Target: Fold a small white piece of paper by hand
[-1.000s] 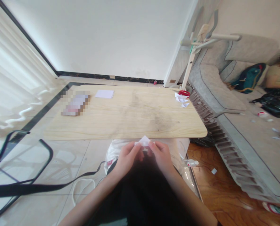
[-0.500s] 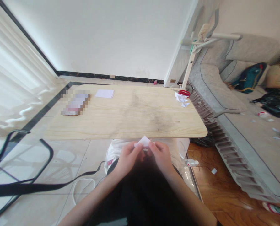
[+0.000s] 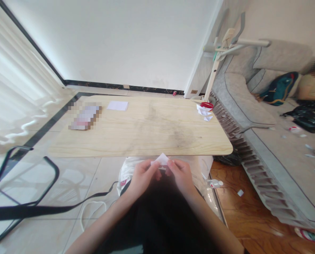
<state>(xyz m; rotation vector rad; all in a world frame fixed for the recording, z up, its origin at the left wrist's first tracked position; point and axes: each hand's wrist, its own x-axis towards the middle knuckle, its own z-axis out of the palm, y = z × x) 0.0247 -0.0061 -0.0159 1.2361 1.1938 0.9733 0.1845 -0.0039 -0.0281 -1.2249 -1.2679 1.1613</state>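
Evidently both hands have the small white paper (image 3: pixel 162 158) pinched, the left hand (image 3: pixel 143 177) at one side and the right hand (image 3: pixel 182 174) at the other, thumbs on top, over the lap at the near edge of the table (image 3: pixel 128 135). Its peak points away from the body; whether it touches the wood, I cannot tell. Uneven thumb pressure could skew a crease, and pulling the hands apart might tear so small a piece. A loosened pinch could drop it into the dark lap. The scissors (image 3: pixel 207 105) lie by the folded pieces (image 3: pixel 204 112), so a careless reach there might crush or scatter them.
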